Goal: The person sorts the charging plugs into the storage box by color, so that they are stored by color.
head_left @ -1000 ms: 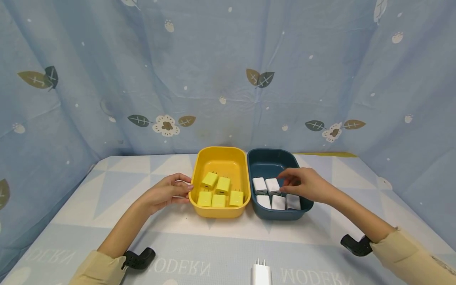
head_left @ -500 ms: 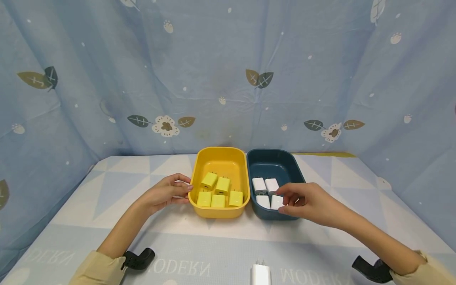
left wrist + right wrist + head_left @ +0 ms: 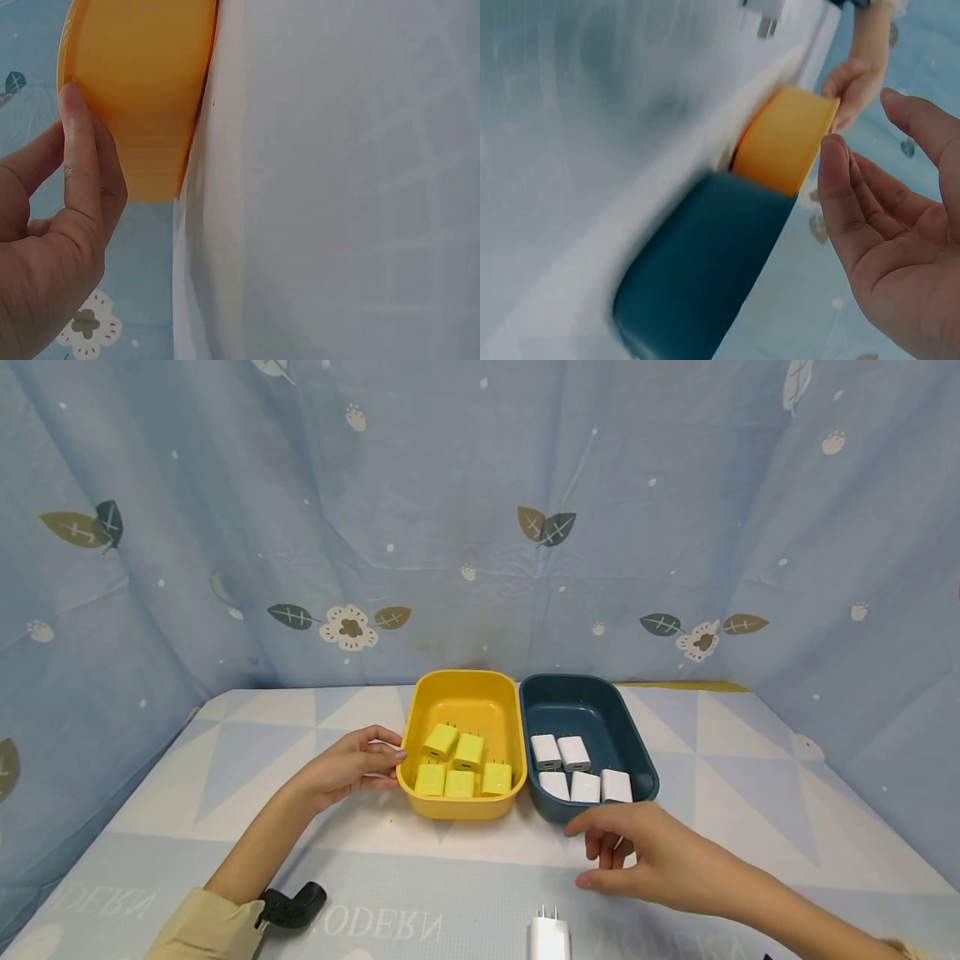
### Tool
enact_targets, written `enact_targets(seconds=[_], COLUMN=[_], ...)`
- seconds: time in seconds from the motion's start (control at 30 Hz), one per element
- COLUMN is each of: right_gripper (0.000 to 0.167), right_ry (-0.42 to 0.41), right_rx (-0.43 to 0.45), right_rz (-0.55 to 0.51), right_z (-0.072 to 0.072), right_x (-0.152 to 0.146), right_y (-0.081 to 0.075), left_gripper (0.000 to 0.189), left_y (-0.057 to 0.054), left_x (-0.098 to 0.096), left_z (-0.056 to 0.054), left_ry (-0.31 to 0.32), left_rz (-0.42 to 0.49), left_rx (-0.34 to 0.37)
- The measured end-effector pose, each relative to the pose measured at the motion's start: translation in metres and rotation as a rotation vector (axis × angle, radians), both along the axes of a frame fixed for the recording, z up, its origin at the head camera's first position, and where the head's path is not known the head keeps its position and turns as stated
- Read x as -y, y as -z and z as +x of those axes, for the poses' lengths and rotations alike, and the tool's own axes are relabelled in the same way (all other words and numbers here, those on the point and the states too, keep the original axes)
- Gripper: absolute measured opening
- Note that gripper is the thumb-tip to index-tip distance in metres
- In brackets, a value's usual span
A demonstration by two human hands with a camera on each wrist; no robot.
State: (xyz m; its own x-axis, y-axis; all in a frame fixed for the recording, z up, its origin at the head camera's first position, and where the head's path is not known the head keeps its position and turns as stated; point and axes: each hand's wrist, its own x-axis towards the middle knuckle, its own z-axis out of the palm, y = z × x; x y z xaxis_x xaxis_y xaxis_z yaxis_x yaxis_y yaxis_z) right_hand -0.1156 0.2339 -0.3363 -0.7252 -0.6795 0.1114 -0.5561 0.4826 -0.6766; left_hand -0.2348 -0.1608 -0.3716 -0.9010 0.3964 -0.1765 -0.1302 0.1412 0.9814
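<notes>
My left hand (image 3: 363, 762) holds the near left side of a yellow plastic bin (image 3: 465, 810), the thumb tip on its rim. Several yellow USB charger plugs (image 3: 469, 750) lie in that bin. Against its right side stands a dark blue bin (image 3: 573, 812) with several white charger plugs (image 3: 574, 752) in its near half. In front of the blue bin, my right hand (image 3: 645, 856) hovers with thumb and index finger apart and nothing between them. Below it, another white charger plug (image 3: 550, 937) lies on the table, prongs facing away from me.
A patterned cloth (image 3: 225, 860) covers the table. Behind the bins hangs a blue curtain (image 3: 480, 527) with leaf and flower prints. A black wrist camera mount (image 3: 292, 906) sits at my left wrist, near the cuff.
My right hand has come back out of the blue bin toward me, uncovering the white plug in its near right corner. The left hand and both bins stay put.
</notes>
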Motion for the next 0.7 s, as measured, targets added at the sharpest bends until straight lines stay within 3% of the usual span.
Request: enact_targets(seconds=[0.23,0.43,0.5,0.6,0.7], right_gripper=[0.039,0.046,0.049,0.050,0.053], right_ry=[0.017,0.000,-0.038,-0.096,-0.164], right_rx=[0.160,0.238,0.212,0.135,0.008], right_rz=[0.116,0.234,0.254,0.292,0.310], right_z=[0.014,0.024,0.025,0.021,0.009], right_x=[0.012,0.017,0.017,0.012,0.002], right_y=[0.008,0.019,0.025,0.046,0.088], left_gripper=[0.041,0.040,0.040,0.041,0.041], left_y=[0.000,0.000,0.000,0.000,0.000], left_x=[0.000,-0.001,-0.001,0.000,-0.001], left_z=[0.000,0.001,0.001,0.001,0.001], left_ry=[-0.005,-0.007,-0.004,-0.004,-0.005], left_rz=[0.003,-0.002,0.001,0.001,-0.001], left_rx=[0.003,-0.002,-0.003,-0.002,-0.004])
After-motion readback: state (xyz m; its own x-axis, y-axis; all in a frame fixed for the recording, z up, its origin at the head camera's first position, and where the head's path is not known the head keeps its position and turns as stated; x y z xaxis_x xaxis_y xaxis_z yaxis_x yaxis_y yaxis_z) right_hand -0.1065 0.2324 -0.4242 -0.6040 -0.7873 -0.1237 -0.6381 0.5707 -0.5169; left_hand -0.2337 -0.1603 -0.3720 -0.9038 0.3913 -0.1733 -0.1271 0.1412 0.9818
